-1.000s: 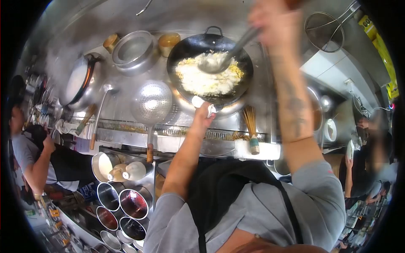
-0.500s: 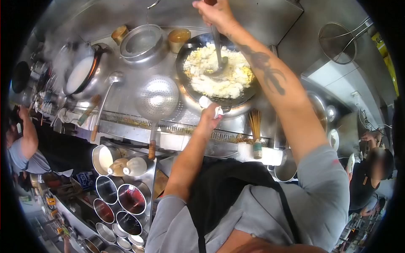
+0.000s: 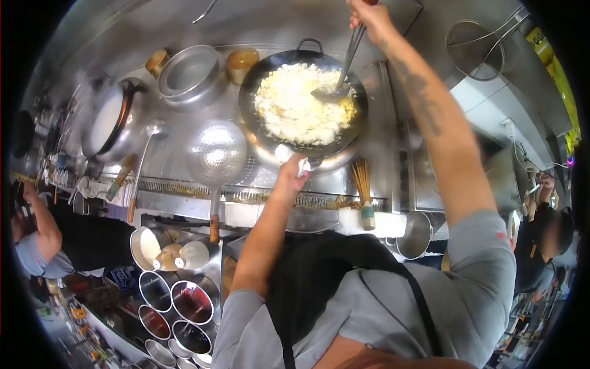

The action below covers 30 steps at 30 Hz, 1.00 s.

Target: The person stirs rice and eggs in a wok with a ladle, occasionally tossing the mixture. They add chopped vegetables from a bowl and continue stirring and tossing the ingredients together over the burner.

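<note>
My right hand (image 3: 370,19) is wrapped round the end of a ladle (image 3: 350,58). The ladle's bowl rests at the right side of white rice with yellow egg bits (image 3: 301,107). A black wok (image 3: 248,117) holds the rice over the burner, its far loop handle standing up behind. My left hand (image 3: 291,174) is closed on a folded white cloth (image 3: 284,153) at the wok's near handle, which is mostly hidden. Left of the wok lies a large perforated skimmer (image 3: 217,152), its wooden grip toward me.
A bamboo brush (image 3: 364,194) stands at the front edge. Metal pots (image 3: 190,72) and a second ladle (image 3: 144,163) are to the left. Sauce containers (image 3: 192,301) line the lower left. A wire strainer (image 3: 476,50) hangs at right. Other people (image 3: 43,227) work on both sides.
The ladle's bowl has moved from the middle of the rice to its right side, and my right hand has swung right. The wok's far handle now shows. My left hand keeps its grip.
</note>
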{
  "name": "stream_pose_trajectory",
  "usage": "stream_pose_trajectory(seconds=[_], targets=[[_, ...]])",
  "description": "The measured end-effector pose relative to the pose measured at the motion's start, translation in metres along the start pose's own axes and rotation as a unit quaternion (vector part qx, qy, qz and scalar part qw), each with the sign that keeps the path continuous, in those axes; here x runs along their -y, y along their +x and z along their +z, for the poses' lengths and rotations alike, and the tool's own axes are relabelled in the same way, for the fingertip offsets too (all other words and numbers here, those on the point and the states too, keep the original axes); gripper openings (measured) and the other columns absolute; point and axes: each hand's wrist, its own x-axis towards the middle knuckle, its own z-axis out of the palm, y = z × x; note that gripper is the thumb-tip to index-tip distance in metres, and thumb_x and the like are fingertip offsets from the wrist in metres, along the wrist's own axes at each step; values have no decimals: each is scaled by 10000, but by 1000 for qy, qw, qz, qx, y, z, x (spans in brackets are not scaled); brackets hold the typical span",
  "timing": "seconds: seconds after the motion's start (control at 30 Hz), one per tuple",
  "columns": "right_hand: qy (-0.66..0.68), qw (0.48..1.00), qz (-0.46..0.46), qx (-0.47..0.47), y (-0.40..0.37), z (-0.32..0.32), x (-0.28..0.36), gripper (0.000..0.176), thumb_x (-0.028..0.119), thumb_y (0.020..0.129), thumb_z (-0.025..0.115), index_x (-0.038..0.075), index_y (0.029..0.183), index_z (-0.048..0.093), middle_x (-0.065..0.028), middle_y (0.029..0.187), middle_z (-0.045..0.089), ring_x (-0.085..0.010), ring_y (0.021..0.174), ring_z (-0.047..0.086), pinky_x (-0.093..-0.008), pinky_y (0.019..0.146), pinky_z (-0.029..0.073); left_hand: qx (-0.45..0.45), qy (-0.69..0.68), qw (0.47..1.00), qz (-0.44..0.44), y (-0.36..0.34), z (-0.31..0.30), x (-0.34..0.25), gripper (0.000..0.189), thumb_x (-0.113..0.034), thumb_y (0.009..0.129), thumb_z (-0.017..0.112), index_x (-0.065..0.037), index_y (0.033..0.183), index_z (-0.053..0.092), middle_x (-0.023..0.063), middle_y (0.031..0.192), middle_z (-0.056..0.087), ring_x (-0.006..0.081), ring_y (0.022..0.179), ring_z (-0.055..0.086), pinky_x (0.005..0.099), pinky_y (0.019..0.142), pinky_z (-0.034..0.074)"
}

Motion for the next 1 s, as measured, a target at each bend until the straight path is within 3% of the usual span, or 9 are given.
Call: stream_pose_trajectory(seconds=[0.07, 0.2, 0.4, 0.5, 0.6, 0.73, 0.87, 0.97, 1.0], targets=[[6, 990, -139, -6, 13, -26, 14, 230, 217, 853, 621, 45, 706, 580, -48, 568, 541, -158, 460, 520, -303, 420, 431, 10, -19, 1000, -18, 5, -12, 5, 76, -123, 812, 593, -93, 855, 538, 26, 725, 528, 131, 630, 492, 232, 420, 350], [-47, 977, -70, -195, -56, -9, -22, 154, 147, 856, 623, 58, 751, 555, -35, 597, 527, -119, 440, 480, -290, 489, 450, 7, -12, 999, -45, 15, -15, 5, 52, -124, 824, 575, -94, 853, 544, 28, 739, 542, 133, 623, 501, 231, 414, 347], [59, 997, -47, 2, -47, -45, 48, 177, 133, 871, 584, 43, 732, 521, -6, 608, 485, -88, 477, 448, -272, 498, 419, 19, -31, 999, -40, 14, -18, 7, 51, -140, 840, 563, -97, 865, 548, 30, 735, 555, 135, 632, 516, 235, 422, 371], [-62, 968, -128, -205, -81, -4, -72, 134, 135, 866, 579, 34, 786, 541, -12, 610, 517, -90, 469, 458, -262, 399, 358, -32, -5, 999, -12, 9, -12, 6, 117, -144, 840, 578, -83, 932, 539, 53, 796, 571, 166, 635, 545, 235, 419, 394], [-79, 994, -7, -69, -53, 26, -23, 184, 117, 842, 611, 23, 706, 530, -45, 586, 534, -124, 484, 501, -248, 470, 387, 20, -14, 998, -51, 19, -25, 4, 141, -153, 841, 588, -87, 959, 546, 50, 804, 578, 169, 652, 559, 238, 425, 405], [-4, 991, -109, -78, -100, 54, 56, 304, 177, 871, 580, 46, 613, 485, -8, 584, 536, -97, 478, 485, -252, 474, 376, 20, -15, 998, -55, 29, -31, 9, 116, -162, 851, 577, -97, 940, 543, 48, 798, 577, 162, 642, 554, 241, 423, 407], [-134, 985, -99, -41, -70, 74, -98, 308, 317, 810, 663, 39, 694, 597, 12, 577, 518, -134, 550, 517, -272, 536, 416, -4, 1, 1000, -21, 14, -12, 3, 123, -159, 838, 589, -96, 930, 538, 42, 793, 570, 152, 651, 541, 243, 430, 413], [-220, 973, 45, 48, -79, 73, 37, 224, 207, 803, 695, 78, 678, 561, 33, 549, 486, -84, 425, 402, -255, 426, 314, 28, -11, 999, -30, 19, -27, 6, 139, -158, 826, 603, -95, 931, 537, 37, 799, 564, 150, 673, 534, 243, 438, 416], [-3, 992, -123, -13, -62, 79, 22, 237, 211, 815, 678, 87, 658, 551, 32, 542, 495, -75, 426, 413, -242, 426, 321, 35, -9, 999, -34, 21, -27, 6, 145, -159, 822, 607, -96, 933, 538, 37, 803, 562, 151, 681, 534, 243, 441, 416]])
